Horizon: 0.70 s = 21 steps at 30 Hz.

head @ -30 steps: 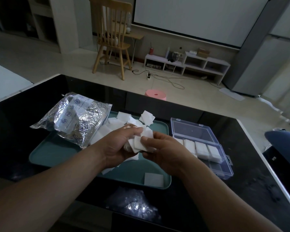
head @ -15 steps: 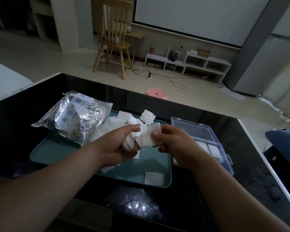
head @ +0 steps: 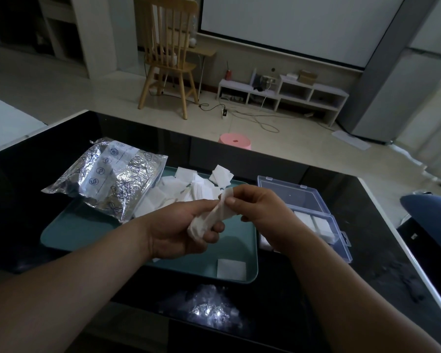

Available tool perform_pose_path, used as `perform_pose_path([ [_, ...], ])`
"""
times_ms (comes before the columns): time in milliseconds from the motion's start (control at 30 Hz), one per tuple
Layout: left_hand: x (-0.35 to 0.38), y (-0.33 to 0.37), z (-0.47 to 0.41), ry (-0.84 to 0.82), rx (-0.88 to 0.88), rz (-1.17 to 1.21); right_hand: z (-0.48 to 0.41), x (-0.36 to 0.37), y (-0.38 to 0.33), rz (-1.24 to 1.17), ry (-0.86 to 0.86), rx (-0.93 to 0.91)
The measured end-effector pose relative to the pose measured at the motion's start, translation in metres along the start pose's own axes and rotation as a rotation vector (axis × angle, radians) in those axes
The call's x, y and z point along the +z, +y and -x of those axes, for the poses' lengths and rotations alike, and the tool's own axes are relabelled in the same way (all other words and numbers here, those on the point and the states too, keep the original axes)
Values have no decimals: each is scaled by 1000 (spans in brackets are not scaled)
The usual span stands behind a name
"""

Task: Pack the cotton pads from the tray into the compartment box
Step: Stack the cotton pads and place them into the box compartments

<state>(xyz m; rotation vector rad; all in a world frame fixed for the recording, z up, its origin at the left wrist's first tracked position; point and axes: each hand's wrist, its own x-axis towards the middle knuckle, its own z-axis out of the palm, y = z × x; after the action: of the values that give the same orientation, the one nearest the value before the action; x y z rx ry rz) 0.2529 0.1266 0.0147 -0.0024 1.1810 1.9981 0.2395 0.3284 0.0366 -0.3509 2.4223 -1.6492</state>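
Above the teal tray [head: 87, 233], the left hand [head: 176, 233] is gripping a bunch of cotton pads [head: 203, 224] while the right hand [head: 261, 207] is pinching its upper end. The compartment box [head: 341, 242] is lying open just right of the tray — nearer the right hand.

Cotton pads [head: 173, 187] heaped on teal tray [head: 87, 233] (one apart), compartment box [head: 290, 197] open beside

Dim room, table [head: 341, 263] glare, wide-angle edge distortion

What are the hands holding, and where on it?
The left hand grips a bunch of cotton pads at its lower end; the right hand pinches the upper edge.
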Motion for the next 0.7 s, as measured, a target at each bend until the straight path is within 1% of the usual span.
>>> perform_pose_path([
  [67,0,1,-1,9,-12,19,0,-4,0,-29,-15,0],
  [133,-2,1,-1,-2,-22,1,1,-8,-1,-32,-80,7],
  [200,-3,-1,0,-16,-40,-26,3,-8,-3,6,-145,6],
  [233,-4,-2,0,-29,-49,-25,4,-6,-4,41,-152,-4],
  [367,-8,-6,-2,-113,-32,55,2,5,-6,160,-44,-86],
  [467,-6,-4,-1,-90,-3,82,2,5,-5,180,42,-110],
  [567,-3,-4,0,-26,22,52,3,3,-5,181,54,-92],
  [700,-5,-5,-1,-88,25,44,3,5,-4,221,68,-76],
])
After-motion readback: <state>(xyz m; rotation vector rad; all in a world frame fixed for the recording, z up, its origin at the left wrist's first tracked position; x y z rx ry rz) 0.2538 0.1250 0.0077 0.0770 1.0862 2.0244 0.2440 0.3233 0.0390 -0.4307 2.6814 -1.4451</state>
